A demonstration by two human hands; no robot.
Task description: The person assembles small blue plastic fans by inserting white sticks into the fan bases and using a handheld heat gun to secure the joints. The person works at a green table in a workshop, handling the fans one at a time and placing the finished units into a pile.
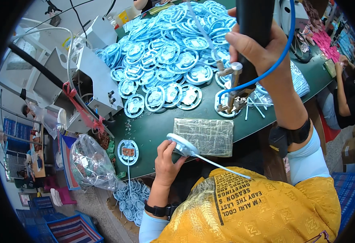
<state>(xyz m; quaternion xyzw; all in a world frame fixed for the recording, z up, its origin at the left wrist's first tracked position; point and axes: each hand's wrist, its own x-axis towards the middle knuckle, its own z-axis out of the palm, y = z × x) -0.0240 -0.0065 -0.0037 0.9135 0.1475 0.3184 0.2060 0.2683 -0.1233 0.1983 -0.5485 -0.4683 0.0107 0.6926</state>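
Note:
My left hand (167, 164) is closed on the edge of a light-blue round plastic piece (182, 145), tilted on its side above the table. A thin pale stick (222, 166) runs from that piece toward my chest. At the upper right, my right hand (262, 48) wraps round a thick black cylindrical tool (255, 24). A blue hose (284, 52) and metal fittings (235, 75) are at the tool's lower end, close over another round piece (223, 110) on the table. The tool's top is cut off by the picture's edge.
A large heap of round blue pieces (165, 56) covers the far table. A tape-wrapped block (204, 137) lies in front of me. Loose sticks (258, 106) lie right. A stick-fitted piece (127, 153), clear bag (92, 162) and grey machine (92, 81) stand left. A co-worker (349, 89) sits right.

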